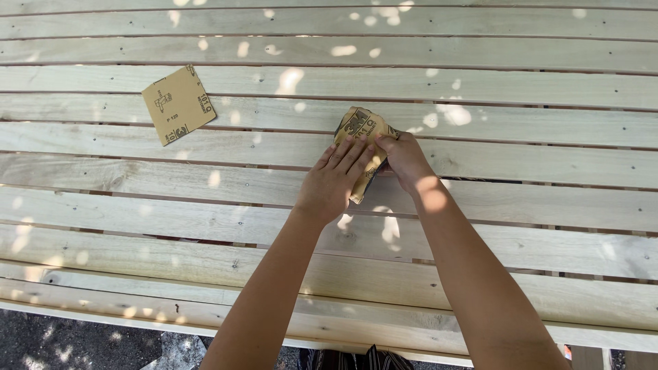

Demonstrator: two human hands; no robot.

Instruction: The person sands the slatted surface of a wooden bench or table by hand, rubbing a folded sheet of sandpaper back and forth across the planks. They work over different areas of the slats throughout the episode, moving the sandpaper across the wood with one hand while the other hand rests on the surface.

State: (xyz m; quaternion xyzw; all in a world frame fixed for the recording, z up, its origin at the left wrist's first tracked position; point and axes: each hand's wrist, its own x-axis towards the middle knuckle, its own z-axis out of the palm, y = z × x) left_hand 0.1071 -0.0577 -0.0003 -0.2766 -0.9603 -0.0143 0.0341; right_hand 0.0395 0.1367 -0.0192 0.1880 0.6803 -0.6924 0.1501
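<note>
A folded tan sheet of sandpaper (362, 126) lies on the pale wooden slatted surface (521, 161) near the middle of the view. My left hand (334, 179) presses flat on it with the fingers spread and pointing away from me. My right hand (406, 159) grips the sheet's right edge, fingers curled around it. Both forearms reach in from the bottom of the view.
A second, flat square sheet of sandpaper (178, 104) lies loose on the slats at the upper left, well apart from my hands. Narrow gaps run between the long horizontal boards. Dark ground (75, 342) shows past the near edge at the bottom left. Spots of sunlight dapple the wood.
</note>
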